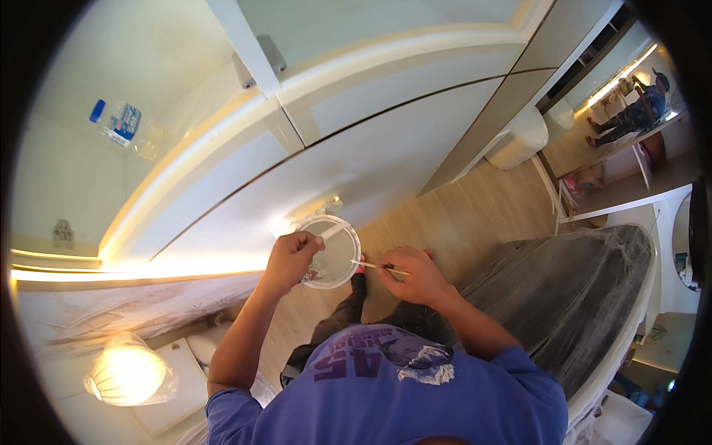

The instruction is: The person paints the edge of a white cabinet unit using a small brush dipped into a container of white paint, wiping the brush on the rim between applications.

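A round tub with a white rim (357,239) sits in front of my body, between my two hands. My left hand (289,259) is closed at the tub's near left side, thumb and fingers pinched on a pale flat strip (332,232) that reaches across the opening. My right hand (414,274) grips a thin wooden stick (391,269) whose whitish tip meets or overlaps the tub's right rim. Whether that tip carries bristles is too small to tell. Some white and reddish-brown smears show inside the tub near my left fingers.
A long pale cabinet front (356,159) with a lit edge runs ahead. On its top left lies a clear bottle (130,124) with a blue cap. A plastic-covered dark bed (556,297) stands at right, a glowing wrapped lamp (130,371) at lower left. Wood-look floor (467,215) lies between.
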A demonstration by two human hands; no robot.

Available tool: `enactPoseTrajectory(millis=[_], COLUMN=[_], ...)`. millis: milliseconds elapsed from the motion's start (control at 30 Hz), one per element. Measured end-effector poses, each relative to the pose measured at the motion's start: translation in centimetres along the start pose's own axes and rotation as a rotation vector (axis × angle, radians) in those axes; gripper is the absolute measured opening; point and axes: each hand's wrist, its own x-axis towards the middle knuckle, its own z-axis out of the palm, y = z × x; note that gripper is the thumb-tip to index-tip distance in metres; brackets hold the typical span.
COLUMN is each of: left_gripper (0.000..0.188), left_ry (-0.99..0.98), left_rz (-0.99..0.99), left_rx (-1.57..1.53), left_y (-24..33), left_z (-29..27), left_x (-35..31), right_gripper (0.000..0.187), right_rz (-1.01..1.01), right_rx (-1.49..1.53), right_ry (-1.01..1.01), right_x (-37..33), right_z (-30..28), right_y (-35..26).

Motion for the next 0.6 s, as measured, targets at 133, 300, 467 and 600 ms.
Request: enactPoseTrajectory(millis=[133,300,467,600], left_gripper=[0.030,0.029,0.030,0.030], left_ry=[-0.036,-0.066,-0.116,-0.190], left_rz=[0.036,0.029,0.054,0.043], left_rx=[0.073,0.127,0.130,0.173], left_y=[1.5,4.2,4.6,7.1], left_z=[0.2,0.4,0.1,1.1], left_x=[0.3,-0.6,0.3,0.9], right_gripper=[0.013,0.013,0.012,0.012], right_rz=[0.063,0.135,0.202,0.241], right_rx=[0.096,0.248,0.420,0.429], right_ry=[0.081,0.084,0.154,0.130], right_x=[0.3,-1.0,-1.8,-1.7], right_z=[-0.6,0.8,-1.0,-1.1], right_y=[-1.1,0.4,-0.3,0.0])
